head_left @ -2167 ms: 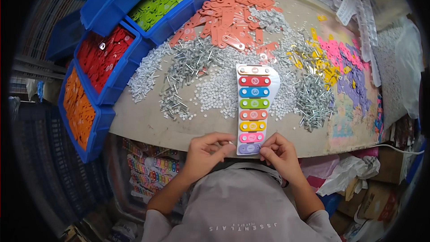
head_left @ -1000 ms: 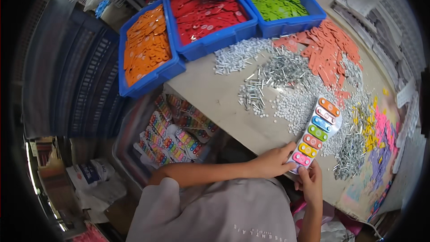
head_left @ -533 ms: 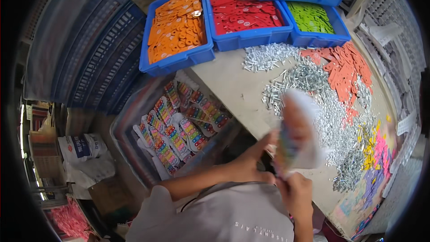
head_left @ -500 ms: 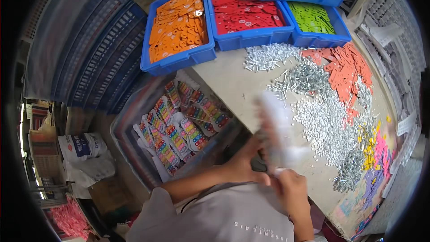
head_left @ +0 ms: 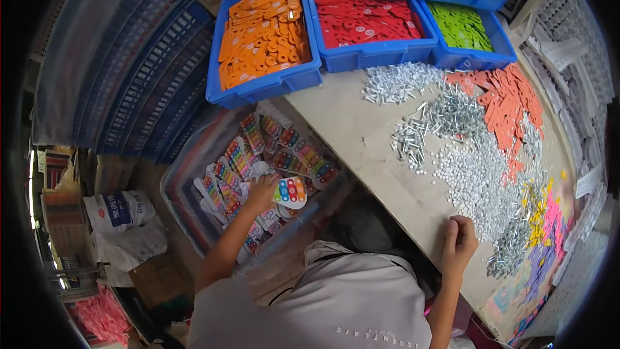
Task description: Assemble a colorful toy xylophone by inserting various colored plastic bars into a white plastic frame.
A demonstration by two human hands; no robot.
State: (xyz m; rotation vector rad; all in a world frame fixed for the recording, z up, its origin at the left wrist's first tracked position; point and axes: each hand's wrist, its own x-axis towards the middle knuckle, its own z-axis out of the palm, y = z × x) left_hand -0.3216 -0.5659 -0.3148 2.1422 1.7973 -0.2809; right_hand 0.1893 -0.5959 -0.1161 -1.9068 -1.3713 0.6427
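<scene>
The left hand (head_left: 260, 192) is reaching out and down to the person's left, arm nearly straight, fingers gripping. The right hand (head_left: 459, 243) is resting loosely curled, forearm raised.

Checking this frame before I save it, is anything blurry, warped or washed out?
Head view: sharp at the left hand holding the toy xylophone; the fisheye bends the table edge and blackens the corners; even light, no strong glare, only a pale patch at the upper right rim.
</scene>
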